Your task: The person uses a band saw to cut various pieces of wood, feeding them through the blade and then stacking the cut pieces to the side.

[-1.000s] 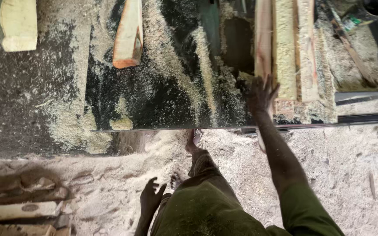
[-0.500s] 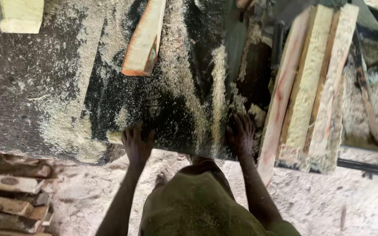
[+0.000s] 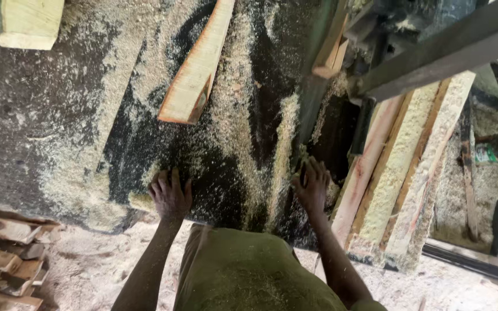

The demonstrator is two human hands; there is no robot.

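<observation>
A dark, sawdust-strewn saw table (image 3: 47,115) fills most of the view, with pale sawdust ground below its near edge. Far off to the right of the right hand, by a dark round opening, sits a small green packet-like scrap (image 3: 484,154), too small to make out further. Straight ahead of the left hand, well apart from it, a tapered wooden offcut (image 3: 197,69) lies slanted on the table. At the far left corner rests a squared pale wood block (image 3: 24,23). Just to the right of the right hand, long sawn planks (image 3: 399,173) crusted with sawdust lean side by side, and a dark steel beam (image 3: 445,49) crosses above them. Below and left of the left hand, a stack of short cut boards (image 3: 4,253) lies on the ground.

The left hand (image 3: 170,196) lies flat, palm down, fingers spread on the table near its edge, in loose sawdust. The right hand (image 3: 312,187) is open too, fingers splayed and pressed on the table beside a ridge of sawdust (image 3: 278,150), next to the dark gap before the planks. Both forearms reach forward from a green-clothed body.
</observation>
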